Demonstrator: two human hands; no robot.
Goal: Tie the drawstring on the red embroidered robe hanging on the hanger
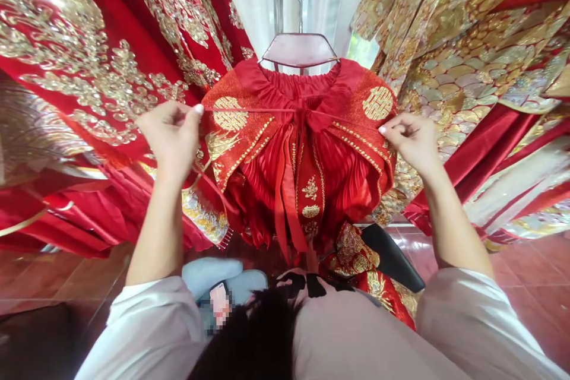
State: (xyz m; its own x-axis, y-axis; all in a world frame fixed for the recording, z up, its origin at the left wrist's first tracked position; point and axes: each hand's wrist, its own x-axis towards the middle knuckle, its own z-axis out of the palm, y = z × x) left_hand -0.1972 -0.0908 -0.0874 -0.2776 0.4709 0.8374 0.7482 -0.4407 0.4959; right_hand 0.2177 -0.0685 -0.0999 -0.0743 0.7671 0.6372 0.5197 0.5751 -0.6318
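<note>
Head view: biggest are the side garments, red w/ gold beading [95, 65] on the left & gold-patterned cloth [478, 50] on the right, w/ reddish tile floor [525, 273] below. Btwn them, the red garment [307, 181] hangs in the center, gathered neckline up at the hanger's bottom edge, pleated part below & btwn the front panels. L hand [175, 130] is beside its upper left edge, R hand [412, 139] at its upper right edge. Hanger [299, 49] is next in size, w/ a metal hook [299, 6] on top. Flat red ribbons [287, 196] dangle down the middle front; round gold emblems [377, 103] sit one per shoulder. Smallest is the thin red cord [249, 110], which runs both ways from the knot [301, 113] at front center, just below the neckline. L hand pinches one end btwn thumb & fingers, pulled taut, approx. level; R hand pinches the other, sloping slightly down.
</note>
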